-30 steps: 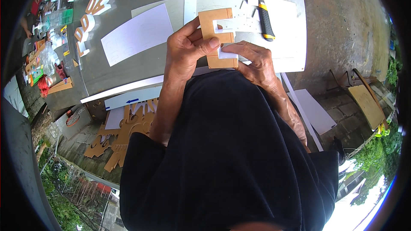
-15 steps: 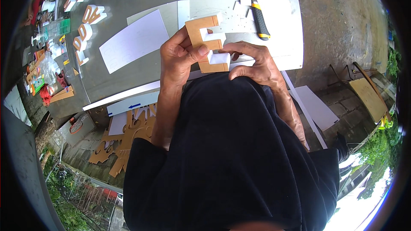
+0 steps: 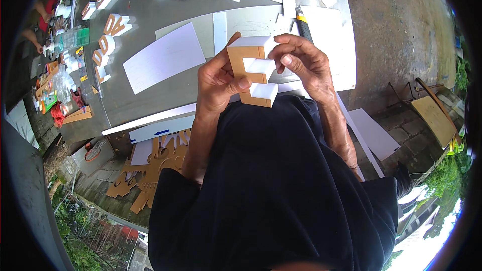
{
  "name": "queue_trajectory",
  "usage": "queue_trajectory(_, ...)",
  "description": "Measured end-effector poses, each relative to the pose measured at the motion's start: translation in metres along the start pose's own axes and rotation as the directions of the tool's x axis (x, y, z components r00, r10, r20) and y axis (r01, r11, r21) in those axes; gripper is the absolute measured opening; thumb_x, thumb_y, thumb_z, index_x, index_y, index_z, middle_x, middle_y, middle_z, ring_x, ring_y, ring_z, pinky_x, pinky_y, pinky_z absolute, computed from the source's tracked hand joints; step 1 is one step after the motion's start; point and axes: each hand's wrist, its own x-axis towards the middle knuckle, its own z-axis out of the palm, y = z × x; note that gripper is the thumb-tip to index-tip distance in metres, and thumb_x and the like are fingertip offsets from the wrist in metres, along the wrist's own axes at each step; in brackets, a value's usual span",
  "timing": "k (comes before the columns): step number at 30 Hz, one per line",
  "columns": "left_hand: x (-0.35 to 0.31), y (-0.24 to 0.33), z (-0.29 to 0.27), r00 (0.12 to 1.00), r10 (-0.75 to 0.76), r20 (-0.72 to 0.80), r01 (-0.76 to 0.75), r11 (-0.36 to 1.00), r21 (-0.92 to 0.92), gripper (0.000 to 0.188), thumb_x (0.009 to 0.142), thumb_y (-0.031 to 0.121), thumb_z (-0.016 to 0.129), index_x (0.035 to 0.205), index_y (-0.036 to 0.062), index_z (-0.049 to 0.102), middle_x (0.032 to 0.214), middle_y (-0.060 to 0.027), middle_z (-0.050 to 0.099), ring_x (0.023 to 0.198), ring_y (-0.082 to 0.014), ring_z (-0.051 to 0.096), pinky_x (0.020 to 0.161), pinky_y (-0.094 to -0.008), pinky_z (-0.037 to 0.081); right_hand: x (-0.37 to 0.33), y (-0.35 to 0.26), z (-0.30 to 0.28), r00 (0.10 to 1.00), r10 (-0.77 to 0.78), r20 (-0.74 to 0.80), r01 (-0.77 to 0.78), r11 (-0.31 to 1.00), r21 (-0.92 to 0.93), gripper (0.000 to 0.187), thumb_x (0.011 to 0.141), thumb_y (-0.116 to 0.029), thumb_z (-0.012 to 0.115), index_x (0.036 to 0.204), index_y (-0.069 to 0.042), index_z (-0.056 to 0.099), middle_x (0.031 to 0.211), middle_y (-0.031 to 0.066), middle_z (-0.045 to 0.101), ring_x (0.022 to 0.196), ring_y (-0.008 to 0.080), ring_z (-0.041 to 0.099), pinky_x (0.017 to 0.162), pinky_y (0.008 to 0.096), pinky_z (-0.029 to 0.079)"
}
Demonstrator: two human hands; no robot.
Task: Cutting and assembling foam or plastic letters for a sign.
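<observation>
So the brown-faced white letter block (image 3: 257,77) is up mid-frame, above the counter (image 3: 150,10)'s near edge, left hand (image 3: 218,81) clamped on its spine, thumb in front, probably to leave the arms clear. Right hand (image 3: 309,68): thumb and fingers apart, can't tell if the tips brush the block. Versus half a second ago, the block's tipped to show more white top, and that hand's moved up from the bottom arm.

Grey worktable (image 3: 143,17), stained concrete floor (image 3: 396,30), green foliage (image 3: 442,180), bright daylight
</observation>
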Motion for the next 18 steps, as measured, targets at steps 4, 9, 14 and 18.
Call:
queue_trajectory(4, -0.002, -0.005, 0.000, 0.992, -0.117, 0.038, 0.123, 0.954, -0.273, 0.066, 0.090, 0.015, 0.075, 0.144, -0.0083, 0.045, 0.119, -0.0224, 0.069, 0.107, -0.0313, 0.071, 0.091, -0.0442, 0.061, 0.009, -0.004, -0.007, 0.995, -0.037, 0.088, 0.050, 0.987, -0.150, 0.041, 0.092, -0.013, 0.071, 0.132, -0.007, 0.063, 0.103, 0.0087, 0.072, 0.089, 0.0170, 0.069, 0.079, 0.0334, 0.058)
queue_trajectory(9, -0.006, -0.016, -0.003, 0.977, -0.185, 0.106, 0.210, 0.913, -0.349, 0.056, 0.091, 0.014, 0.074, 0.139, -0.0055, 0.052, 0.120, -0.0208, 0.069, 0.100, -0.0327, 0.073, 0.089, -0.0463, 0.063, 0.015, -0.001, -0.008, 0.987, -0.095, 0.129, 0.132, 0.937, -0.323, 0.040, 0.084, -0.011, 0.078, 0.123, -0.007, 0.070, 0.103, 0.0089, 0.072, 0.090, 0.0169, 0.068, 0.085, 0.0347, 0.060)
queue_trajectory(14, -0.009, -0.019, 0.000, 0.973, -0.202, 0.115, 0.231, 0.889, -0.395, 0.050, 0.091, 0.013, 0.073, 0.135, -0.0046, 0.056, 0.118, -0.0196, 0.069, 0.101, -0.0328, 0.073, 0.090, -0.0468, 0.063, 0.015, 0.001, -0.004, 0.986, -0.141, 0.086, 0.163, 0.923, -0.348, 0.035, 0.082, -0.015, 0.081, 0.115, -0.006, 0.074, 0.101, 0.0084, 0.073, 0.090, 0.0169, 0.070, 0.083, 0.0335, 0.060)
queue_trajectory(18, -0.009, -0.018, -0.001, 0.968, -0.216, 0.124, 0.248, 0.888, -0.388, 0.049, 0.091, 0.010, 0.072, 0.133, -0.0067, 0.056, 0.118, -0.0192, 0.069, 0.103, -0.0318, 0.072, 0.091, -0.0466, 0.063, 0.011, 0.005, -0.006, 0.981, -0.184, 0.067, 0.195, 0.894, -0.404, 0.033, 0.081, -0.013, 0.082, 0.112, -0.006, 0.076, 0.101, 0.0095, 0.074, 0.089, 0.0169, 0.069, 0.083, 0.0339, 0.061)
